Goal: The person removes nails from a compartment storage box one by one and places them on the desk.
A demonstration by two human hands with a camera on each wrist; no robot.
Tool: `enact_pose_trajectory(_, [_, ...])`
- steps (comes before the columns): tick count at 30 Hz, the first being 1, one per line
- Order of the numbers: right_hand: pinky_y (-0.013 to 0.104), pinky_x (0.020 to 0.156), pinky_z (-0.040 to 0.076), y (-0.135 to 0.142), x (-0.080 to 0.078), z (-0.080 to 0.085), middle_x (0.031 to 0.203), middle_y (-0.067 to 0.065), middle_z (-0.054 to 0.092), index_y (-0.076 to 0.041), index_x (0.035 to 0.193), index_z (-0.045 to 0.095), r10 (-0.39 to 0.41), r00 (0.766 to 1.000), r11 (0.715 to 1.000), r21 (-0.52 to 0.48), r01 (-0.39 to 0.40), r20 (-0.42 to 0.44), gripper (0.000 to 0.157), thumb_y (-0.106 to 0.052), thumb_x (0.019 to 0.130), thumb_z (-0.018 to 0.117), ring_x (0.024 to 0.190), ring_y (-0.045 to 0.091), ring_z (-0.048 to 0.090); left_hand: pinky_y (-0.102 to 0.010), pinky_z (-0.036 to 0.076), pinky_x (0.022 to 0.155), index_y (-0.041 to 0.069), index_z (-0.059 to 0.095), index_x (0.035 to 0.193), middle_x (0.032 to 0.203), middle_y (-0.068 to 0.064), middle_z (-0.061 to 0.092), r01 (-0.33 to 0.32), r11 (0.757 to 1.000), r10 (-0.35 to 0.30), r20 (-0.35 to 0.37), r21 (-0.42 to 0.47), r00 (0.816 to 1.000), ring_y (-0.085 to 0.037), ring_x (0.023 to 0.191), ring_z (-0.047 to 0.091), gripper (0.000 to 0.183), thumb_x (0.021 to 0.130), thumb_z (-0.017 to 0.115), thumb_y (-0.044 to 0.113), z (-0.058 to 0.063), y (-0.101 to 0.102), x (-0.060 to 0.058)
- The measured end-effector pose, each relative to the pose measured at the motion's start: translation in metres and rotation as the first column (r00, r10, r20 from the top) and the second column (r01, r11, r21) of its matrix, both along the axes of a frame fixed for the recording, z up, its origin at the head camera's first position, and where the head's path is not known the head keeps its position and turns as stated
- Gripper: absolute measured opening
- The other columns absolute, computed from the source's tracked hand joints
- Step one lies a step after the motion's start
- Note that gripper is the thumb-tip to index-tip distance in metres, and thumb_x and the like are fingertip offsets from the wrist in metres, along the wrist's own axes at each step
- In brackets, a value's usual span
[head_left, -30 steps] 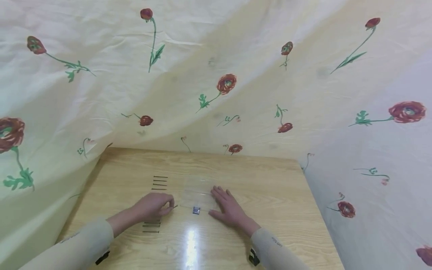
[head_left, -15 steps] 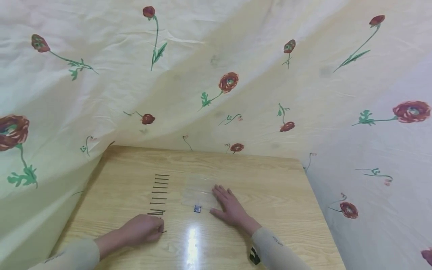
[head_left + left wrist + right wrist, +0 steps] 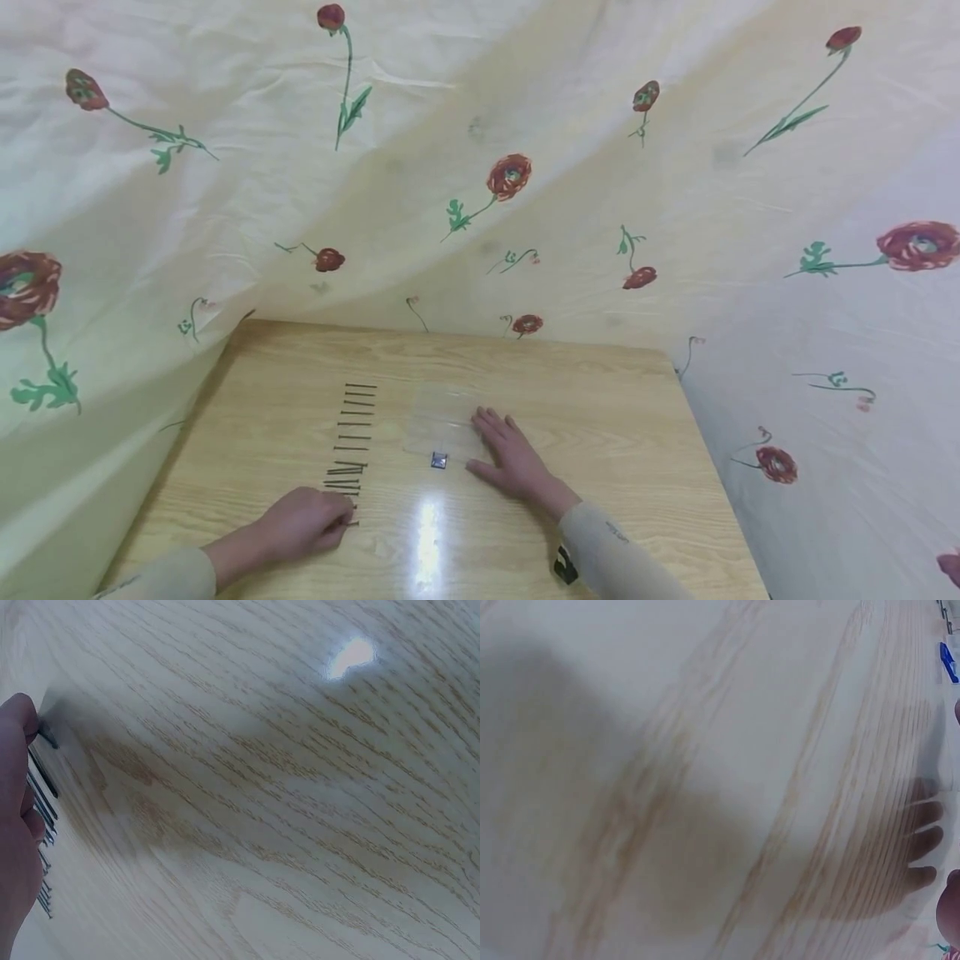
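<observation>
Thin dark nails lie in a column on the wooden table, each pointing sideways, such as this nail [image 3: 354,437] mid-column in the head view. At the column's near end, my left hand [image 3: 303,523] pinches a nail [image 3: 47,736] between thumb and curled fingers, close over the tabletop. Most of that nail is hidden by the fingers; its tip shows. My right hand [image 3: 517,458] rests with fingers spread at the right edge of a clear plastic bag [image 3: 438,417]. A small blue label [image 3: 438,460] sits at the bag's near edge.
The wooden table [image 3: 600,417] has a bright light reflection [image 3: 427,542] near the front. A flower-printed cloth [image 3: 420,167] hangs behind it and along both sides. A black strap piece [image 3: 565,567] shows under the right sleeve.
My left hand has moved from beside the bag back toward the near end of the nail column, carrying a nail down close to the table. The right hand has stayed by the bag.
</observation>
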State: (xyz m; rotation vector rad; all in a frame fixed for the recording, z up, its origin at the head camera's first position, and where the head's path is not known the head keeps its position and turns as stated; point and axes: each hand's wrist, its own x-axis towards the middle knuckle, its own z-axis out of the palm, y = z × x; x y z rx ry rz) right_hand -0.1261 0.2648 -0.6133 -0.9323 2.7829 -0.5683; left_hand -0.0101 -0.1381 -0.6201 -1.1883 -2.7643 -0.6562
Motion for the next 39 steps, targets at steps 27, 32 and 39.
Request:
enact_pose_trajectory(27, [0.054, 0.132, 0.012, 0.0, -0.003, 0.011, 0.175, 0.011, 0.026, -0.01, 0.167, 0.033, 0.033, 0.999, 0.999, 0.012, -0.033, 0.013, 0.084, -0.054, 0.103, 0.065, 0.163, 0.031, 0.021, -0.015, 0.039, 0.051, 0.025, 0.06, 0.082, 0.075, 0.019, 0.058, -0.04, 0.999, 0.042, -0.115, 0.023, 0.992, 0.009, 0.063, 0.042, 0.028, 0.082, 0.083, 0.009, -0.001, -0.002, -0.001])
enact_pose_trajectory(32, [0.053, 0.132, 0.011, 0.0, -0.004, 0.01, 0.176, 0.01, 0.025, -0.011, 0.168, 0.032, 0.033, 0.999, 0.999, 0.025, -0.033, 0.012, 0.085, -0.056, 0.103, 0.063, 0.163, 0.029, 0.019, -0.014, 0.041, 0.052, 0.025, 0.061, 0.081, 0.076, 0.019, 0.059, -0.02, 0.999, 0.023, -0.131, 0.028, 0.991, 0.009, 0.064, 0.044, 0.028, 0.081, 0.084, 0.01, -0.001, -0.004, -0.001])
enact_pose_trajectory(39, [0.051, 0.133, 0.01, 0.002, -0.006, 0.005, 0.176, 0.008, 0.023, -0.012, 0.168, 0.031, 0.04, 0.999, 0.999, 0.025, -0.041, 0.015, 0.085, -0.058, 0.104, 0.062, 0.164, 0.027, 0.017, -0.014, 0.042, 0.053, 0.024, 0.063, 0.082, 0.076, 0.018, 0.06, -0.006, 0.999, 0.01, -0.111, 0.035, 0.994, 0.009, 0.065, 0.046, 0.026, 0.081, 0.085, 0.009, 0.002, -0.005, 0.0])
